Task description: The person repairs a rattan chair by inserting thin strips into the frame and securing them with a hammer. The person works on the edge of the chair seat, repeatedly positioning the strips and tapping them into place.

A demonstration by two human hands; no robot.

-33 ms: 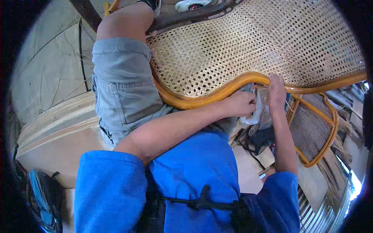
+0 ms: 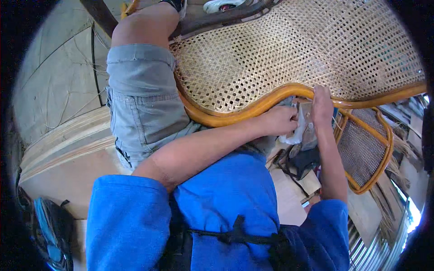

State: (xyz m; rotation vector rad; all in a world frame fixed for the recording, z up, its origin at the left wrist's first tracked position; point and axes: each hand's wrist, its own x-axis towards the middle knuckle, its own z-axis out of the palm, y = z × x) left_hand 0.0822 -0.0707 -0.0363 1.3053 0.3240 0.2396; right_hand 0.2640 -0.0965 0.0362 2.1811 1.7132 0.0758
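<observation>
A woven cane panel (image 2: 271, 58) in a curved, glossy rattan frame (image 2: 217, 121) lies across my lap. My right hand (image 2: 322, 108) is closed over the near rail of that frame, its fingertips at the upper edge. Beside it, just below the rail, is my left hand (image 2: 281, 121), its fingers curled and pinched together. What the left fingers hold, if anything, is too small to make out. A crumpled clear plastic bag (image 2: 296, 133) shows right beneath the two hands.
A second rattan frame with woven cane (image 2: 364, 147) stands at the right. Stacked boards (image 2: 68, 149) are on the left, above a dark and blue backpack (image 2: 52, 235). Black straps (image 2: 303, 162) lie near my right forearm. Loose cane strips (image 2: 398, 167) are at far right.
</observation>
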